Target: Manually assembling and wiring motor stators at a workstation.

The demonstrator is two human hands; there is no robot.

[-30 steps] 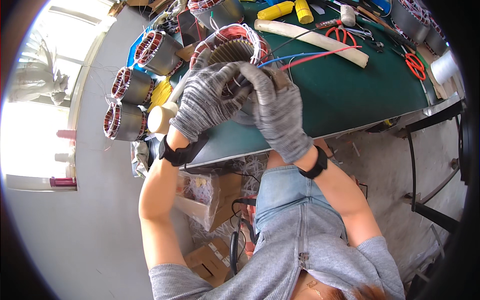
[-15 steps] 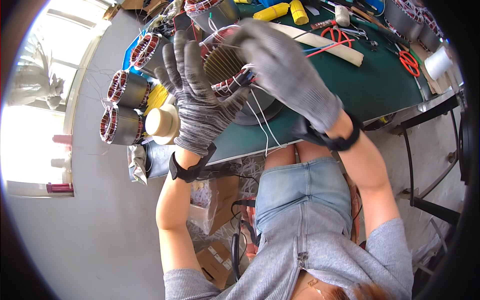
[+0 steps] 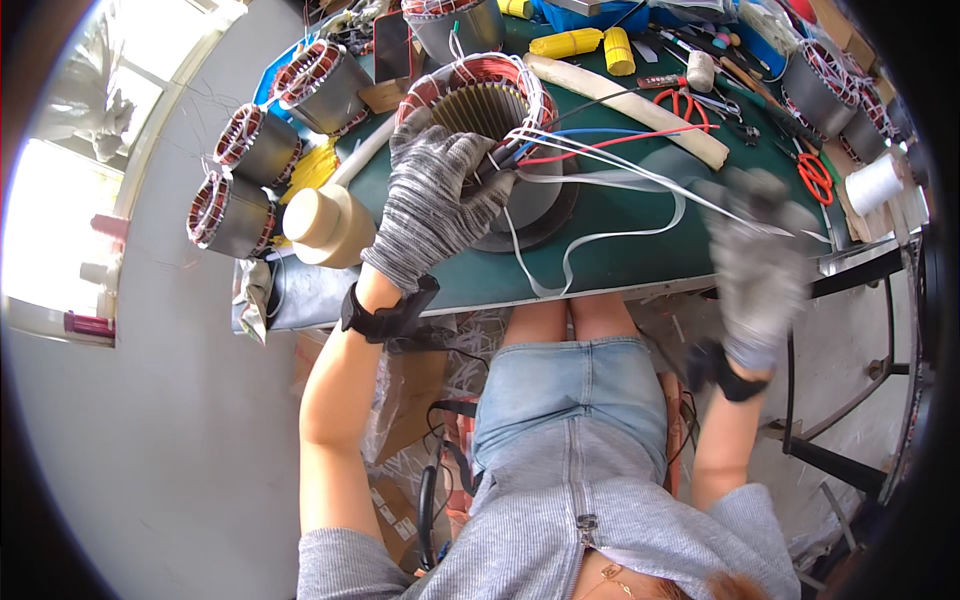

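A motor stator (image 3: 490,110) with copper windings and white lacing stands on a dark round base at the bench's near side. My gloved left hand (image 3: 432,195) is closed on its near rim, thumb beside the spot where the leads come out. Taut white cord (image 3: 632,172) runs right from the windings to my gloved right hand (image 3: 760,255), which appears closed on it; motion smears the fingers. Red (image 3: 625,145) and blue leads stick out to the right. Slack white tape (image 3: 683,212) curls over the bench below the cord.
Several more stators (image 3: 232,212) stand at the left and back. A cream plastic container (image 3: 330,225) is left of my left hand. A pale rod (image 3: 640,115), orange-handled scissors (image 3: 815,178), yellow bundles (image 3: 566,43) and a white thread spool (image 3: 875,186) lie on the green bench (image 3: 640,255).
My right hand has swung from above the stator out to the far right, drawing the white cord tight. My left hand has come down onto the stator's rim, its fingers now bent.
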